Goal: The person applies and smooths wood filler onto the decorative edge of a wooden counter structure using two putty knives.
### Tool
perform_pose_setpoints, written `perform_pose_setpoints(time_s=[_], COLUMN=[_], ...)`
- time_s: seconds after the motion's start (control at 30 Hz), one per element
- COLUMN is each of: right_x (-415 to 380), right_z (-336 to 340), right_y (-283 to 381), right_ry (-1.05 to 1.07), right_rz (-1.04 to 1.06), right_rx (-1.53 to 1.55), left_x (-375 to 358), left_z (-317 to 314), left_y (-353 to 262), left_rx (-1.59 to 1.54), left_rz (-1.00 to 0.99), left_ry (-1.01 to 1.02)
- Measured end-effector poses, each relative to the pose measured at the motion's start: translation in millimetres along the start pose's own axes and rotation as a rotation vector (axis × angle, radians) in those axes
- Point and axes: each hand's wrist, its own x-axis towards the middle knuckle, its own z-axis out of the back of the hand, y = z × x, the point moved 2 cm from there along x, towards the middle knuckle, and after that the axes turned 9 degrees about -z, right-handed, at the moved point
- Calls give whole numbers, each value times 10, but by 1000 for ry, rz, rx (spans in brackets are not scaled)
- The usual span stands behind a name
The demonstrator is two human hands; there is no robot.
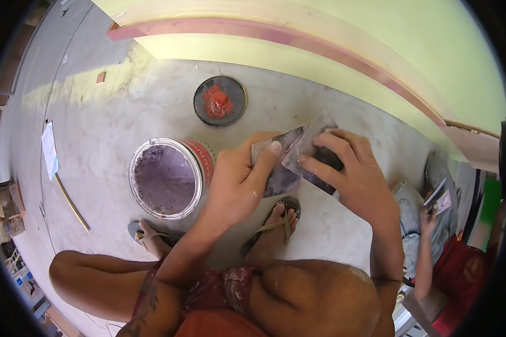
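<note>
My L hand (239, 180), part-closed, pinches a flat, purple-smeared plate (278, 182); R hand (354, 168), fingers curled, holds a flat, grey-smeared plate (322, 121) against it; excess pressure on slick paste could cause slip, scraped fingertips, or drips on grey floor (107, 140) beyond red-sided metal tin (207, 160).

the paste in the tin (166, 178) is greyish purple, the blob (217, 101) on the black lid (239, 96) orange-red, the skirting strip (219, 26) dusty pink, the wall (461, 62) pale yellow-green.
</note>
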Motion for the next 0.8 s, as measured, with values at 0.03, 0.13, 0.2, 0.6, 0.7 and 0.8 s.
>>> perform_pose_setpoints(time_s=[0.03, 0.13, 0.2, 0.6, 0.7, 0.8], right_x=[0, -99, -138, -488, -336, -173], right_z=[-27, 85, -159, -529, -640, -652], right_y=[-3, 63, 168, 75, 386, 329], right_ry=[92, -101, -246, -714, -750, -633], right_rz=[-12, -25, -43, -817, -980, -1063], right_rx=[-14, 127, 355, 1351, 1555, 1768], left_x=[13, 38, 44, 113, 33, -53], left_z=[14, 30, -79, -66, -198, -154], left_y=[3, 157, 260, 379, 380, 246], left_rx=[37, -530, -795, -629, -394, 56], left_rz=[29, 139, 251, -91, -306, -365], left_ry=[34, -42, -51, -286, -359, -149])
